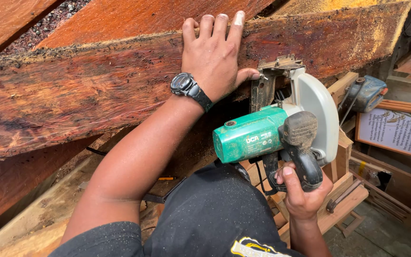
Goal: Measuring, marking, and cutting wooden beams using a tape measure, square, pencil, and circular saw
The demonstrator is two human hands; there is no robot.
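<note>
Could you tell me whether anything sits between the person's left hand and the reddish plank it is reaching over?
Nothing visible does: the left hand lies flat on the plank, fingers over its top edge.

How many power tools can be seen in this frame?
2. A green circular saw gripped by the right hand against the plank, and a blue tool lying at right. Others may be hidden.

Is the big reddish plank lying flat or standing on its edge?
On edge, tilted: the plank shows its broad face, and the left hand hooks fingers over its top edge.
</note>
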